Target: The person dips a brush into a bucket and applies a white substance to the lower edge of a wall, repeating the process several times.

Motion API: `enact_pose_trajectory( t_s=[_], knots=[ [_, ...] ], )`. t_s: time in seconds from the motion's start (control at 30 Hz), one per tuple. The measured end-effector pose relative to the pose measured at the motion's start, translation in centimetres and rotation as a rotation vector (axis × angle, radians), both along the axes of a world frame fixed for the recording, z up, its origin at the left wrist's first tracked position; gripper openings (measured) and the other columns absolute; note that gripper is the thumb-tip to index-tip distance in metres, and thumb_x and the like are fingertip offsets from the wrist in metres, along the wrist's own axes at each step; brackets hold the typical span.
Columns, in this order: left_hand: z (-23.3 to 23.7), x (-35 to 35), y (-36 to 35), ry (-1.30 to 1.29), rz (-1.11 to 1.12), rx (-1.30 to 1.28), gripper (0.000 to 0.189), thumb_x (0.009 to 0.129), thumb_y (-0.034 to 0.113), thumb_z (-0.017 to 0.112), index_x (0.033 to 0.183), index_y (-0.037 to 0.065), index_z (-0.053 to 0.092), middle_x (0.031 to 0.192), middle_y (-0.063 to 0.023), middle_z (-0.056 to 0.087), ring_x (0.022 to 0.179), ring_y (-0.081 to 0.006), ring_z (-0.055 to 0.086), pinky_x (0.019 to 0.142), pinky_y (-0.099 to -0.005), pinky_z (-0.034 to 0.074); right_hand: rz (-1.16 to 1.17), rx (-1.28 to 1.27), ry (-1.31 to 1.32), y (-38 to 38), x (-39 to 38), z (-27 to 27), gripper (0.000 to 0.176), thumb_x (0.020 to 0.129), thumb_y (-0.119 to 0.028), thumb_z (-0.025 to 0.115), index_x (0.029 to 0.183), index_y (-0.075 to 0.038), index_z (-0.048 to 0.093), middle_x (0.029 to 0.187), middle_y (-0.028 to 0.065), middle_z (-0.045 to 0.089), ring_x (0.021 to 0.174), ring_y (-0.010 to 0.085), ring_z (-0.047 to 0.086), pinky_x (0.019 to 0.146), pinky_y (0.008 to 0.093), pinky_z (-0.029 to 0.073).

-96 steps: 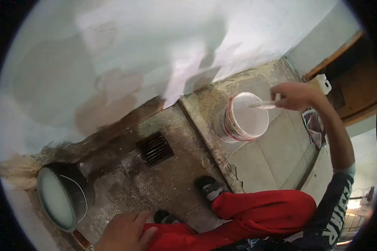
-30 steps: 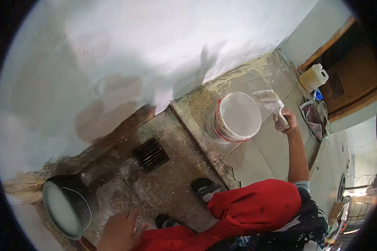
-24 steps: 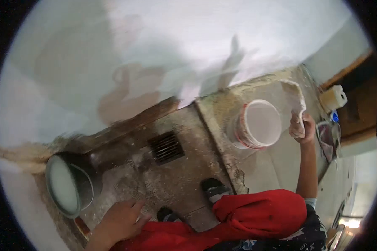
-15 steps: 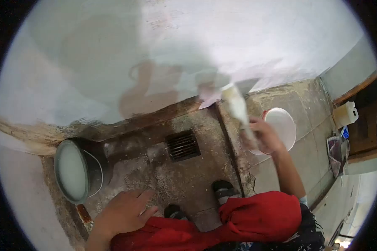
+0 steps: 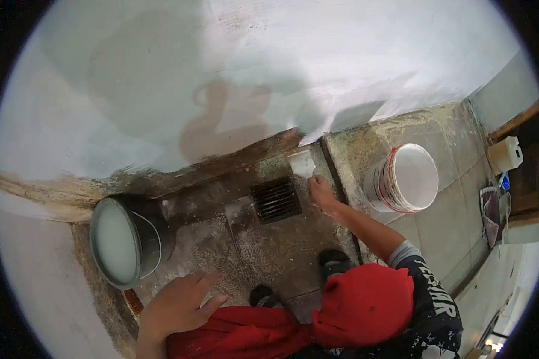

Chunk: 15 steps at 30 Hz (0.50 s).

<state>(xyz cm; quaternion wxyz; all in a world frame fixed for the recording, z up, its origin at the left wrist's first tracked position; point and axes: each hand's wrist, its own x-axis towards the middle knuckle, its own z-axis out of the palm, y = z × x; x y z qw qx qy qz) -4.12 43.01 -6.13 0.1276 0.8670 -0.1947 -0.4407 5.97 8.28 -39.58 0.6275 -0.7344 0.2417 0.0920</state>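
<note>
My right hand [image 5: 321, 194] is closed around a paintbrush [image 5: 302, 163] with a broad, whitish head. It is stretched out low by the foot of the wall [image 5: 239, 102], just beyond the floor drain grate [image 5: 275, 200]. The brush's handle is mostly hidden in my fingers. At the lower left, my left hand [image 5: 179, 306] rests by my knee on the red trousers [image 5: 365, 305], its fingers apart and nothing in it. A white bucket [image 5: 384, 182] with red marks round its rim stands to the right of my right forearm.
A dark bucket [image 5: 152, 230] of cloudy, pale liquid stands at the left by the wall. A raised tiled step [image 5: 455, 179] runs along the right. On it are a pale plastic jerrycan [image 5: 504, 157] and a cloth [image 5: 490, 215].
My right hand has swung the paintbrush left and down, from over the white bucket to the wall's foot near the drain. My left hand has stayed by my knee.
</note>
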Motion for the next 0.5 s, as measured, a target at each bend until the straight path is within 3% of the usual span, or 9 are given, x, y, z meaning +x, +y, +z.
enact_pose_trajectory(
  t_s=[0.1, 0.17, 0.3, 0.37, 0.5],
  knots=[
    [0.0, 0.4, -0.2, 0.016, 0.004, 0.001, 0.055, 0.101, 0.042, 0.052, 0.141, 0.004, 0.048, 0.130, -0.0246, 0.059, 0.121, -0.0417, 0.057, 0.103, -0.0471, 0.045, -0.054, 0.092, 0.042, 0.5, 0.6, 1.4, 0.028, 0.099, -0.027, 0.048, 0.096, 0.000, 0.056, 0.063, 0.0046, 0.050, 0.048, 0.0164, 0.048, 0.043, 0.0351, 0.040],
    [-0.2, 0.7, -0.1, 0.026, 0.019, 0.005, 0.055, 0.101, 0.042, 0.051, 0.141, 0.004, 0.048, 0.130, -0.0248, 0.059, 0.121, -0.0419, 0.056, 0.103, -0.0469, 0.045, -0.062, -0.012, 0.054, 0.8, 1.0, 1.6, 0.030, 0.098, -0.028, 0.048, 0.091, 0.000, 0.057, 0.065, 0.0059, 0.053, 0.049, 0.0161, 0.050, 0.043, 0.0354, 0.040],
    [-0.4, 0.8, 0.2, 0.018, 0.038, -0.051, 0.056, 0.102, 0.043, 0.050, 0.142, 0.003, 0.047, 0.130, -0.0261, 0.058, 0.121, -0.0419, 0.056, 0.103, -0.0477, 0.044, -0.034, -0.059, 0.064, 1.1, 1.3, -1.7, 0.031, 0.098, -0.029, 0.048, 0.091, -0.001, 0.058, 0.067, 0.0065, 0.055, 0.050, 0.0159, 0.051, 0.043, 0.0354, 0.040],
    [-0.6, 0.8, 0.2, 0.018, 0.043, -0.046, 0.056, 0.102, 0.043, 0.049, 0.142, 0.003, 0.046, 0.130, -0.0264, 0.058, 0.121, -0.0419, 0.056, 0.103, -0.0479, 0.044, -0.015, -0.215, -0.071, 1.2, 1.3, -2.5, 0.031, 0.098, -0.029, 0.049, 0.096, 0.000, 0.061, 0.068, 0.0057, 0.056, 0.050, 0.0154, 0.052, 0.045, 0.0347, 0.040],
    [-0.9, 0.9, 0.1, 0.022, -0.006, -0.037, 0.058, 0.102, 0.044, 0.049, 0.144, 0.004, 0.044, 0.130, -0.0265, 0.058, 0.121, -0.0420, 0.056, 0.103, -0.0480, 0.044, -0.035, -0.120, -0.015, 1.2, 1.6, -3.9, 0.032, 0.098, -0.028, 0.050, 0.101, 0.001, 0.062, 0.071, 0.0068, 0.058, 0.055, 0.0179, 0.055, 0.051, 0.0367, 0.044]
  ],
)
